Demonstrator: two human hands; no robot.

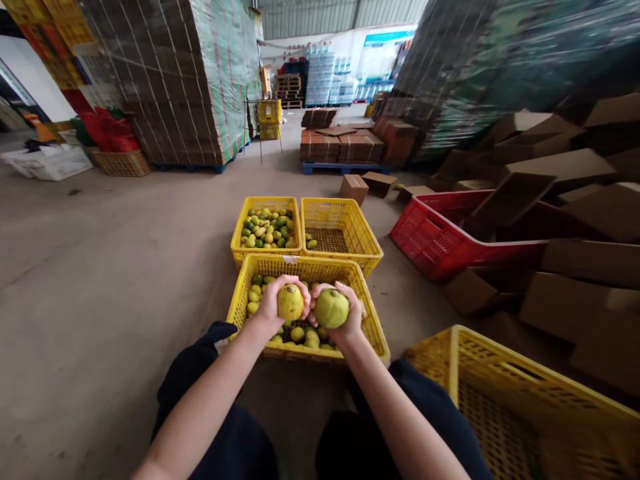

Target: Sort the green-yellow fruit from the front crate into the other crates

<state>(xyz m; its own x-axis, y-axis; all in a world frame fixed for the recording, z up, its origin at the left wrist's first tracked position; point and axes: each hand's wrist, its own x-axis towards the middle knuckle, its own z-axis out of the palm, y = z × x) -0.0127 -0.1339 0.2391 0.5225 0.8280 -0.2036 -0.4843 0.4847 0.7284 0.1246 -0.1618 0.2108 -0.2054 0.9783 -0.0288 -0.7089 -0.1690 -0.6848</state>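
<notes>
Person's left hand [271, 303] grasps yellow fruit [291, 302], right hand [354, 312] greener fruit [331, 309] just beside, over near crate [320, 268].

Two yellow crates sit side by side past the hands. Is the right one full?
No, nearly empty: in that yellow crate only a few fruits show, in its near left corner, and most of the mesh floor is bare.

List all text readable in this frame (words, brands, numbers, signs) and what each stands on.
None can be read.
Blue band on the back wall: faint marks, too small and blurred.
Whitish patch, perhaps a label, on the front yellow crate: too small.
Yellow fruit in the left hand, green fruit in the right hand: no lettering visible.
</notes>
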